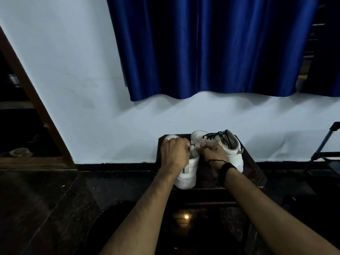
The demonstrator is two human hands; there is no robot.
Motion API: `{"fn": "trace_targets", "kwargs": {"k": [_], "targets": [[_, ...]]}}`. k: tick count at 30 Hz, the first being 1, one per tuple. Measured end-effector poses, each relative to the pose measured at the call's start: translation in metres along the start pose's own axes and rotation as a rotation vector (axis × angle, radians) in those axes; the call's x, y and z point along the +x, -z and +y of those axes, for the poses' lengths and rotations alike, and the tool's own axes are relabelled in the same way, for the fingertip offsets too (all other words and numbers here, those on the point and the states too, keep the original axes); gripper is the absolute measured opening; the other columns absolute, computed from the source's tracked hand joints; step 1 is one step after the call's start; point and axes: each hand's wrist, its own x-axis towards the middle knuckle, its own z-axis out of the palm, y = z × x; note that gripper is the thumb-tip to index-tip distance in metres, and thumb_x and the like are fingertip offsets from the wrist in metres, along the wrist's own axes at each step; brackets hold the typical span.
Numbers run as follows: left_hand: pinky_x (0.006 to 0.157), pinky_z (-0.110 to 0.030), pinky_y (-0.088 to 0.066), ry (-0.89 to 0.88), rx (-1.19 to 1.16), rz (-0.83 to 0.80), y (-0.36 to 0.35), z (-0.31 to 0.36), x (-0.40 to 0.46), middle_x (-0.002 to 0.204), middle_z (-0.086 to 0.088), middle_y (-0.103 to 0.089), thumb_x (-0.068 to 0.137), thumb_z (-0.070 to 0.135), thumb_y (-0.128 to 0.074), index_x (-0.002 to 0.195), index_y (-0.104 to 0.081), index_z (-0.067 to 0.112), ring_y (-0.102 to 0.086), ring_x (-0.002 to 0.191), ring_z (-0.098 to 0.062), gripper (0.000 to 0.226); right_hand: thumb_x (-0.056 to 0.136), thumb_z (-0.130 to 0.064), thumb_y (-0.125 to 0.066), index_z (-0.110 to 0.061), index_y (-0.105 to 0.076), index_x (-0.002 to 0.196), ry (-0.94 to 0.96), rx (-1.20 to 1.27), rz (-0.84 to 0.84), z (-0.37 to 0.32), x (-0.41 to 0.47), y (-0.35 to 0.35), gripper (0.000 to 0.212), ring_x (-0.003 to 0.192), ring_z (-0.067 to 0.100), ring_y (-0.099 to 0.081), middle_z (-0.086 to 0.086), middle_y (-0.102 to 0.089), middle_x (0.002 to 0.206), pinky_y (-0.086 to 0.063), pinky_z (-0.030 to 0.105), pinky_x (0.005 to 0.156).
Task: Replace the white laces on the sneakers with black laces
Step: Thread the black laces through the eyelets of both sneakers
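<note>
Two white sneakers stand on a dark stool at lower centre. The left hand curls over the left sneaker, pinching a black lace end. The right hand — fingers curled — grips the same lace; its slack crosses that wrist. The right sneaker already carries black lacing.

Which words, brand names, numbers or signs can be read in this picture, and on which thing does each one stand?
No text can be read anywhere.
Left sneaker: no readable print; the heel tab is too blurred to tell.
Right sneaker, with black laces: no logo or number visible.
Black wristband: no readable marking.
Blue curtain and wall: plain, no signs.
</note>
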Motion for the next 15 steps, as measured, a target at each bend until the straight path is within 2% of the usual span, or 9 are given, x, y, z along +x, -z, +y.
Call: {"fn": "trace_targets", "kwargs": {"k": [2,5,7,9,10,12,14,15], "targets": [[0.090,-0.034,-0.037,0.009,0.007,0.002,-0.003,0.001,0.000,0.094,-0.004,-0.072,0.093,0.028,-0.051,0.093,-0.070,0.022,-0.063,0.097,-0.024,0.019,0.063,-0.026,-0.079,-0.026,-0.071,0.068,-0.051,0.133,0.001,0.006,0.002,-0.002,0.009,0.084,0.026,-0.065,0.006,-0.072,0.082,-0.053,0.044,0.090],[0.094,-0.035,-0.036,0.028,0.056,-0.016,-0.005,0.002,0.002,0.095,-0.005,-0.073,0.095,0.030,-0.049,0.096,-0.069,0.022,-0.064,0.097,-0.025,0.022,0.080,-0.009,-0.075,-0.014,-0.068,0.074,-0.064,0.229,-0.026,0.002,-0.005,-0.001,0.011,0.069,0.018,-0.058,0.006,-0.066,0.074,-0.048,0.031,0.072],[0.095,-0.036,-0.036,0.028,0.085,-0.048,-0.003,0.002,0.002,0.094,-0.006,-0.072,0.092,0.033,-0.047,0.095,-0.070,0.022,-0.064,0.097,-0.025,0.025,0.078,-0.014,-0.078,-0.014,-0.070,0.080,-0.026,0.210,-0.004,0.004,-0.003,-0.002,0.008,0.073,0.018,-0.062,0.004,-0.070,0.077,-0.052,0.033,0.076],[0.093,-0.036,-0.036,0.024,0.090,-0.064,0.000,0.003,0.001,0.092,-0.006,-0.071,0.089,0.034,-0.046,0.090,-0.069,0.022,-0.063,0.097,-0.026,0.025,0.076,-0.020,-0.080,-0.023,-0.069,0.074,0.026,0.131,0.031,0.005,-0.002,-0.004,0.011,0.083,0.017,-0.066,0.002,-0.072,0.083,-0.053,0.037,0.088],[0.091,-0.036,-0.036,0.019,0.095,-0.073,0.003,0.003,0.000,0.090,-0.006,-0.071,0.088,0.033,-0.046,0.085,-0.067,0.021,-0.062,0.096,-0.026,0.024,0.078,-0.020,-0.078,-0.027,-0.067,0.070,0.055,0.088,0.042,0.005,-0.003,-0.005,0.015,0.083,0.015,-0.066,0.000,-0.072,0.082,-0.053,0.036,0.088],[0.087,-0.036,-0.037,0.015,0.114,-0.083,0.007,0.003,-0.001,0.087,-0.006,-0.070,0.086,0.033,-0.046,0.078,-0.064,0.022,-0.062,0.092,-0.027,0.022,0.081,-0.019,-0.076,-0.030,-0.069,0.071,0.129,0.032,0.062,0.005,-0.004,-0.007,0.016,0.081,0.012,-0.066,-0.004,-0.072,0.079,-0.054,0.031,0.084],[0.083,-0.036,-0.037,0.033,0.128,-0.075,0.009,0.004,-0.002,0.083,-0.007,-0.069,0.083,0.035,-0.046,0.073,-0.061,0.021,-0.062,0.088,-0.028,0.023,0.083,-0.019,-0.075,-0.024,-0.075,0.085,0.200,0.011,0.066,0.003,-0.007,-0.008,0.005,0.078,0.007,-0.064,-0.006,-0.070,0.079,-0.051,0.024,0.079],[0.082,-0.035,-0.037,0.042,0.132,-0.067,0.009,0.004,-0.003,0.081,-0.007,-0.069,0.082,0.036,-0.046,0.072,-0.061,0.021,-0.062,0.087,-0.028,0.024,0.083,-0.019,-0.075,-0.020,-0.077,0.091,0.230,-0.006,0.070,0.003,-0.008,-0.008,0.009,0.077,0.004,-0.063,-0.005,-0.070,0.079,-0.050,0.022,0.077]]}}
